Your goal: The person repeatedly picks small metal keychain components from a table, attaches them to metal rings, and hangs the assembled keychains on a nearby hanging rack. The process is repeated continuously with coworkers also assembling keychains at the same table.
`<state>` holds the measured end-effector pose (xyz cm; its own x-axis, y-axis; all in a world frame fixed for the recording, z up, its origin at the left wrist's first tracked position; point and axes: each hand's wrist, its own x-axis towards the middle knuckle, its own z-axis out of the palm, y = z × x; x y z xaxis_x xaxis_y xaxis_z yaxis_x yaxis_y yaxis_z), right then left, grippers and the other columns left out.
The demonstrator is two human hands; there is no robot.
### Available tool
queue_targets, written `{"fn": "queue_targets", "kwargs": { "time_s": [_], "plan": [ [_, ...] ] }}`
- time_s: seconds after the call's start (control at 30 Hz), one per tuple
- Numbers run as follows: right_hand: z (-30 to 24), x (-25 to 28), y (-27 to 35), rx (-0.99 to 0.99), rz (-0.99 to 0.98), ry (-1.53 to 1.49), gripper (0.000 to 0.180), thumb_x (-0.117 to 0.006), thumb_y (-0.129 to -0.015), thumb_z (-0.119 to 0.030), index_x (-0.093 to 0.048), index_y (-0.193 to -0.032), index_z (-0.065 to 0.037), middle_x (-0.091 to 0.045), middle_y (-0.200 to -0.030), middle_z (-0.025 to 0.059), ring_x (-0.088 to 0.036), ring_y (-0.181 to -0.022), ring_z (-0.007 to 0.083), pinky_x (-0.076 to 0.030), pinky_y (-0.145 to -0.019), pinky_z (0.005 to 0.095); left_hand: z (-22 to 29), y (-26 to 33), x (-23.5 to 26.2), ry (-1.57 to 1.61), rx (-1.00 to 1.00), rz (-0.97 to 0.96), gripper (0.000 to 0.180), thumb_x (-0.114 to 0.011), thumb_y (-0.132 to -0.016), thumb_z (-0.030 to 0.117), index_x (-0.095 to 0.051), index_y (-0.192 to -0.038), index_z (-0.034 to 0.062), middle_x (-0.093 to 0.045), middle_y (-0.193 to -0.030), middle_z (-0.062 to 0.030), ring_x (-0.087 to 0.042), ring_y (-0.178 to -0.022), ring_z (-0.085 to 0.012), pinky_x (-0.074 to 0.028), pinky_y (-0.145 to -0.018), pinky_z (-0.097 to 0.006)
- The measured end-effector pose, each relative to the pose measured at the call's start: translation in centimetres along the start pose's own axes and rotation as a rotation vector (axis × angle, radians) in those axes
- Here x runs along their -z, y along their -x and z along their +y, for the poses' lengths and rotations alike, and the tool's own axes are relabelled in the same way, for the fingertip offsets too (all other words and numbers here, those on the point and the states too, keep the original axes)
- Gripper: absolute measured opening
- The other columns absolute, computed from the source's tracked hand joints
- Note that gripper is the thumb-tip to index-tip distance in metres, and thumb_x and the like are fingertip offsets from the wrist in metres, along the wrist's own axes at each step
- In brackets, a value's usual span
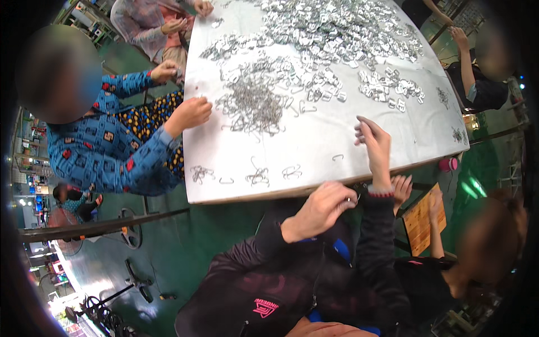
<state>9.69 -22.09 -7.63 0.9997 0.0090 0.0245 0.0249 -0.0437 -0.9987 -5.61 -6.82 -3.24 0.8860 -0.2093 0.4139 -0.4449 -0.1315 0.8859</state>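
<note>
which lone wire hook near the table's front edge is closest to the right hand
The rightmost lone hook, left of the right hand; the other lone hook lies much farther left.

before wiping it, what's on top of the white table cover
On the white table cover lie a large heap of silvery metal pieces, a pile of wire clips and smaller wire clusters near its edges. The cover directly beneath them is hidden.

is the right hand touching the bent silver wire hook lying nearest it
Apart: head view shows white tabletop between the right hand and the bent silver wire hook.
</note>
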Motion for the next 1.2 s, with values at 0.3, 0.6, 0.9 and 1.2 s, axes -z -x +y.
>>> {"fn": "queue_targets", "kwargs": {
  "time_s": [0.3, 0.6, 0.9, 1.2],
  "plan": [
    [7.3, -5.8, -13.3, 0.121, 0.193, 0.823, 0.031, -0.076, -0.076, -0.026, -0.067, -0.092, 0.0, -0.065, -0.088, 0.0187, -0.062, -0.09, 0.0377, -0.049, -0.078, 0.0447, 0.8, 0.1, 0.2, 0.038, 0.062, -0.001, 0.012, -0.066, -0.084, 0.002, -0.061, -0.095, 0.003, -0.063, -0.089, -0.0091, -0.06, -0.088, -0.0305, -0.045, -0.093, -0.04],
    [1.6, -2.1, -1.3, -0.125, -0.008, -0.362, 0.014, -0.064, -0.085, -0.001, -0.064, -0.096, 0.008, -0.067, -0.088, 0.013, -0.067, -0.075, 0.0177, -0.058, -0.063, 0.0279, 0.2, -0.3, -0.6, 0.071, 0.158, 0.028, 0.011, -0.06, -0.087, -0.003, -0.059, -0.097, 0.0008, -0.062, -0.088, -0.0112, -0.06, -0.084, -0.0251, -0.048, -0.078, -0.032],
    [-6.2, 3.8, 12.9, -0.005, -0.075, -0.102, 0.02, -0.063, -0.085, 0.003, -0.068, -0.104, 0.006, -0.07, -0.09, 0.0086, -0.067, -0.082, 0.0135, -0.053, -0.075, 0.0232, -0.3, -0.4, -2.4, -0.037, 0.214, -0.061, 0.01, -0.057, -0.095, 0.007, -0.059, -0.102, 0.0011, -0.066, -0.091, -0.0084, -0.064, -0.083, -0.0143, -0.051, -0.073, -0.027],
    [-6.6, 2.6, 13.7, -0.03, -0.011, -0.268, 0.017, -0.065, -0.081, 0.011, -0.067, -0.098, 0.008, -0.069, -0.09, 0.0096, -0.063, -0.076, 0.0121, -0.051, -0.067, 0.0216, 1.1, -1.0, -1.6, -0.185, 0.031, 0.039, 0.01, -0.065, -0.086, 0.005, -0.06, -0.095, 0.0027, -0.062, -0.086, -0.0103, -0.059, -0.083, -0.0266, -0.047, -0.076, -0.035]
  ]
}}
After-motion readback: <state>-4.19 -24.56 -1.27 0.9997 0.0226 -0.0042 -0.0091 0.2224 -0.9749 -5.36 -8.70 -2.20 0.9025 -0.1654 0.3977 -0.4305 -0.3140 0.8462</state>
